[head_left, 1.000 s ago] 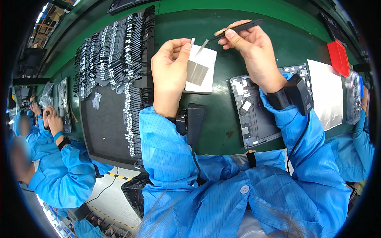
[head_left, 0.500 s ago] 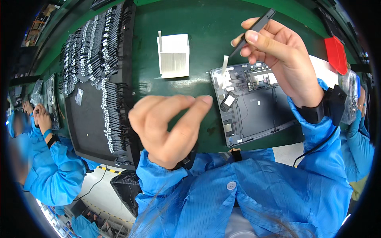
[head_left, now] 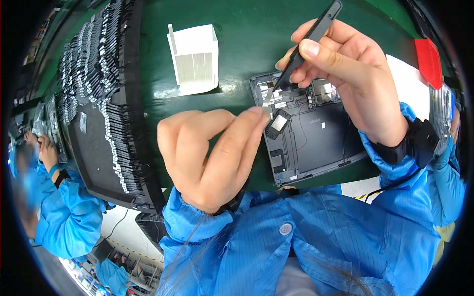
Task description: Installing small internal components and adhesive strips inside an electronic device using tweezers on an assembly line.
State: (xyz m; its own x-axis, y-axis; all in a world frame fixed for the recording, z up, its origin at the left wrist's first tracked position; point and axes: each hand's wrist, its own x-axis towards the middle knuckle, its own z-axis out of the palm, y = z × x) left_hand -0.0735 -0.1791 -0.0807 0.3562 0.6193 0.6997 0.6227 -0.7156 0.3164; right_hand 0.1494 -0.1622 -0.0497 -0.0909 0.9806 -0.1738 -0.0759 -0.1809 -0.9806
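My right hand (head_left: 358,74) grips black tweezers (head_left: 309,41), their tip pointing down and left over a dark, opened device casing (head_left: 323,140). A small pale strip (head_left: 267,102) runs from the tweezer tip to my left hand (head_left: 210,150). The left thumb and index finger are pinched on its lower end. Just beyond those fingertips, a black part with a white pad (head_left: 279,123) sits at a slant on the casing's left side. Thin wires and a circuit board show inside the casing. My right hand hides part of its far edge.
A white card with silvery strips (head_left: 195,69) lies on the green table (head_left: 237,34). At left stands a black tray (head_left: 94,153) with rows of small black parts (head_left: 123,148). A red object (head_left: 428,61) and clear plastic trays (head_left: 439,116) are at right. Co-workers sit either side.
The tweezers have come down and left with the strip, and my left fingertips have closed on its lower end. The whole view has shifted slightly, so the tray and card appear farther left.
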